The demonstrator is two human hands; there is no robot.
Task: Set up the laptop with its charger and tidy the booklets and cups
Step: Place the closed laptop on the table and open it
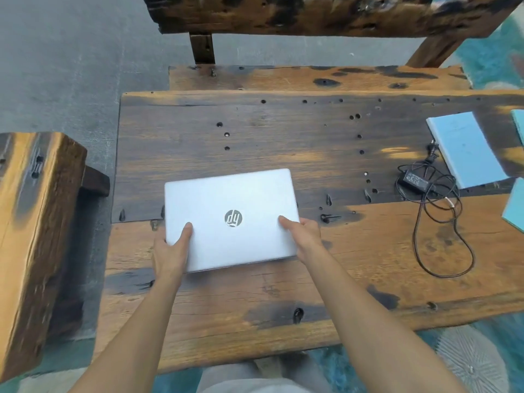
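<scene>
I have the closed laptop (231,219) between both hands, near the counter's (283,293) left end and closer to its near edge than the far one. My left hand (170,251) grips the near-left corner with the thumb laid on the lid; my right hand (303,236) clamps the right side the same way, thumb on top, the other fingers hidden underneath. Whether the base is resting on the wood or just lifted I cannot tell.

The silver shell looks smooth and stiff, so I judge it slippery under dry thumbs and moderately heavy for its thinness. A two-sided hold at the edges suits it; pressing on the middle of the lid would stress the screen behind it. To open it, I would take the lip of the edge away from the hinge.

The charger (416,180) lies well apart toward the right end, its cable (442,251) looped loosely, limp and prone to snag. A light-blue booklet (465,151) lies just beside the brick. No cups are visible.
</scene>
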